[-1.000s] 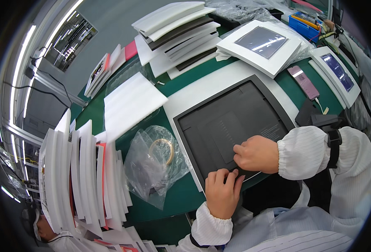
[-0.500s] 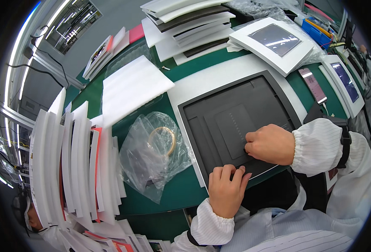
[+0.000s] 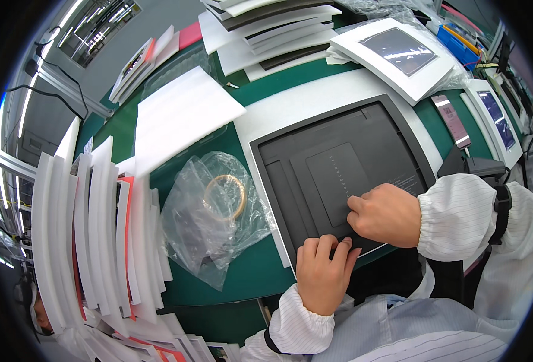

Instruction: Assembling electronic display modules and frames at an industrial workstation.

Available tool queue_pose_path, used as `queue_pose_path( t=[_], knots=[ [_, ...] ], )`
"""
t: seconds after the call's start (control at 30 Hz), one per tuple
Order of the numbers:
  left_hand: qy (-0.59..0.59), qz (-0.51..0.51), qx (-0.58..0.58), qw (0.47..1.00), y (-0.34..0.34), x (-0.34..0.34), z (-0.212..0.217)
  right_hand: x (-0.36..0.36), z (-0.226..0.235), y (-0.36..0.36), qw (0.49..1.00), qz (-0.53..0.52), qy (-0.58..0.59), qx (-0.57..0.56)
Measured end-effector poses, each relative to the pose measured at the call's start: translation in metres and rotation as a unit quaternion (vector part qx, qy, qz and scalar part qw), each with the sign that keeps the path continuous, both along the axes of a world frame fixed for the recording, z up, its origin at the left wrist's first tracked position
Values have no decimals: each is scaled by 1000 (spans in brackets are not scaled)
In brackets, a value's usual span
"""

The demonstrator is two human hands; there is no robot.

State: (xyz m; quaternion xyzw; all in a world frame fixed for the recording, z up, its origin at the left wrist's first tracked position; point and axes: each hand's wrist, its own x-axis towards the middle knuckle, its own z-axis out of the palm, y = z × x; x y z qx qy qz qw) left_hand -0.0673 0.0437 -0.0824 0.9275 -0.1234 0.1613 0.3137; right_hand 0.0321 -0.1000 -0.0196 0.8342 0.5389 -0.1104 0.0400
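A large black panel in a raised dark frame (image 3: 290,181), with a rectangular inset in its middle, lies flat before me. My left hand (image 3: 325,274) grips its near edge, fingers curled over onto the back and the thumb beside them. Close by, my right hand (image 3: 386,215) is closed in a pinch low on the panel, just right of the inset. Whatever its fingertips hold, if anything, is hidden under the hand. White foam sheet (image 3: 290,102) lies beneath the panel on the green table.
A clear plastic bag with a roll of yellowish tape (image 3: 242,199) lies left of the panel. Upright white boards (image 3: 100,229) crowd the left edge. Foam sheets (image 3: 290,30) are stacked behind. A white-framed screen (image 3: 399,54), a phone (image 3: 451,120) and another screen (image 3: 497,117) stand right.
The view has shifted slightly. My right hand sits a little nearer to me on the panel, uncovering more small print beyond it. My left hand keeps its hold on the near edge.
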Motion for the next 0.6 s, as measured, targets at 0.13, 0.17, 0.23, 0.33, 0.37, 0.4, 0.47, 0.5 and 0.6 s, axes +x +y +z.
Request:
queue_pose_path(
  t=[0.13, 0.17, 0.23, 0.33, 0.37, 0.4, 0.47, 0.5, 0.6],
  knots=[
    [-7, 11, 2, 1000, 4, -2, 0, -3, -8, 1, 998, 19, -27, 48],
    [-8, 11, 0, 1000, 3, -2, -1, -3, -11, -3, 996, 28, -45, 66],
    [-8, 11, -2, 1000, 2, -1, -2, -4, -16, -8, 994, 37, -64, 82],
    [-5, 10, 2, 1000, 2, 0, -2, -3, -21, -13, 990, 50, -77, 107],
    [-5, 11, 2, 1000, 3, -1, -1, -1, -20, -13, 989, 50, -62, 125],
    [-6, 13, 3, 1000, 3, -2, -1, 1, -20, -13, 987, 50, -46, 143],
    [-7, 15, 4, 1000, 4, -2, 0, 4, -17, -18, 988, 17, -3, 154],
    [-8, 12, 0, 1000, 4, -2, 0, 5, -15, -19, 985, -18, 41, 165],
    [5, 8, -1, 1000, 4, -2, 3, 8, 0, -31, 970, -101, 19, 219]
  ],
)
